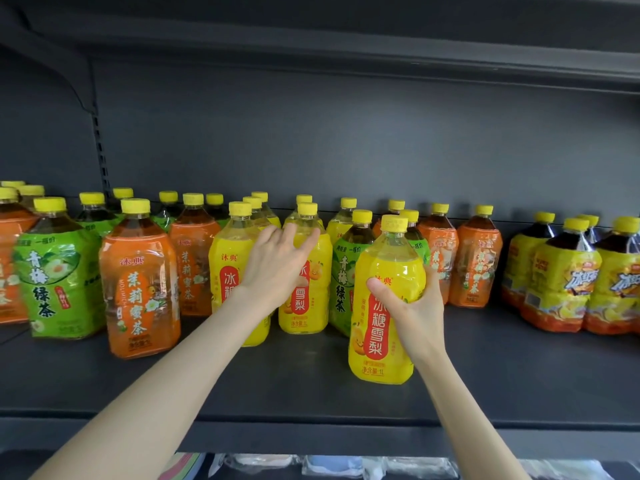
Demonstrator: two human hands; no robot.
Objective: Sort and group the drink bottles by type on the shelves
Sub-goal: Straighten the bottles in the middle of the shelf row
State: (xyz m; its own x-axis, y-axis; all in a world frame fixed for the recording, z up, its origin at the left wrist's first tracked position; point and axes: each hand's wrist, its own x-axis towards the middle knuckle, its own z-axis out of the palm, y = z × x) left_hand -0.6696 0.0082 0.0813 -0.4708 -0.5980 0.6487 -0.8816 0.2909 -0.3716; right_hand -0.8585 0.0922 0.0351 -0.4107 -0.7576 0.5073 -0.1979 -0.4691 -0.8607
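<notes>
Surface: dark grey metal shelf deck (311, 396), matt finish, closed at the rear by a back panel (346, 140) of the same colour. Overhead: underside of the next shelf (346, 46). Left rear: slotted upright (99, 150). Below the front edge: packaged goods (346, 465), blurred, type not readable.

Task item: yellow-labelled pear-drink bottle (382, 271), forward of the main row, near the front of the deck, right of centre. Long axis vertical; yellow cap up, base down; red label panel facing the camera. Base at deck level; resting or just lifted, cannot tell.

Right hand (414, 306): wrapped round the bottle's mid-body from the right side, thumb across the front of the label, fingers behind. Firm grasp.

Left hand (277, 268): released, fingers extended and spread over the shoulder of a second pear-drink bottle (306, 299), upright in the row just left of the held one. Not curled round it.

Row, left to right: green plum-tea bottle (55, 271); orange jasmine-tea bottle (138, 282); third pear-drink bottle (227, 271), partly behind the left forearm; another green tea bottle (343, 271), just behind the held bottle; further orange tea bottles (476, 261); then, well apart, dark iced-tea bottles (561, 278) with yellow labels. All upright, yellow caps up. More bottles in ranks behind.
</notes>
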